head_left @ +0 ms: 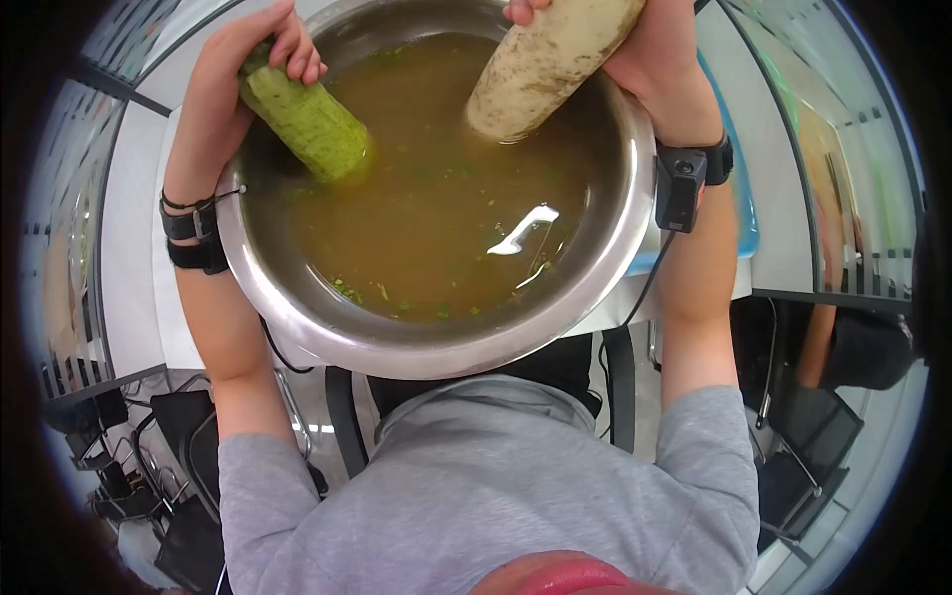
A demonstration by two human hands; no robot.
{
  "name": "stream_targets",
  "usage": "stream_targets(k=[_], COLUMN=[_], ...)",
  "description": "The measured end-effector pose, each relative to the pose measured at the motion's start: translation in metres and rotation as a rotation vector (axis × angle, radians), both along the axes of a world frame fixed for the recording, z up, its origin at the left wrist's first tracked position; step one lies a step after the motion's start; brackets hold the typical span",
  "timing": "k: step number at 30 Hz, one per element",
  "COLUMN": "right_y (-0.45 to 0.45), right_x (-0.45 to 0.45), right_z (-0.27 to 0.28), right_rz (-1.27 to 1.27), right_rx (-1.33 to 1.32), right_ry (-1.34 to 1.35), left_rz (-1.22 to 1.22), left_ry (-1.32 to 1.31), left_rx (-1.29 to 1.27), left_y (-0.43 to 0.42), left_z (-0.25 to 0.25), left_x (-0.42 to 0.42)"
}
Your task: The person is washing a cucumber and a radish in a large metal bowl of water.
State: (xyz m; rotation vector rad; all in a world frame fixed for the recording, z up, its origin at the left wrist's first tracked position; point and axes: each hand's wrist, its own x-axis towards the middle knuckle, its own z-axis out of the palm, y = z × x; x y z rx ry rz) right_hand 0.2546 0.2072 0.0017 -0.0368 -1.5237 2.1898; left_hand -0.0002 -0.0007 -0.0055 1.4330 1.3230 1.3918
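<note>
A wide steel basin point(436, 359) of murky brown water is in front of me. My left hand point(283, 45), at the upper left, has its fingers wrapped round the top of a thick, mottled green vegetable point(305, 119). That vegetable slants down, its lower end dipping into the water. At the upper right, my right hand point(659, 69) grips a large white radish point(548, 64) with brown dirt specks. The radish tilts down to the left, its tip at the water's surface. Its upper part and some of my right fingers are cut off by the frame's top edge.
Small green scraps point(347, 290) float near the basin's front wall. A blue-edged tray point(746, 228) lies to the right, partly behind my forearm. White table surface point(139, 233) shows on the left. Black chairs point(808, 436) stand below on both sides.
</note>
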Motion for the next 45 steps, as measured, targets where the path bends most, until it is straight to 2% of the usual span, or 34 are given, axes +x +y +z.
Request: stream_targets(k=[23,45], right_y=[-0.003,0.000], right_x=[-0.002,-0.002], right_z=[0.000,-0.001], right_rz=[-0.051,0.005], right_rx=[-0.015,-0.066], right_ry=[-0.002,-0.054], left_rz=[0.042,0.086], left_ry=[0.081,-0.005], left_rx=[0.013,0.021], left_y=[-0.001,0.000], left_z=[0.002,0.000], left_x=[0.009,0.010])
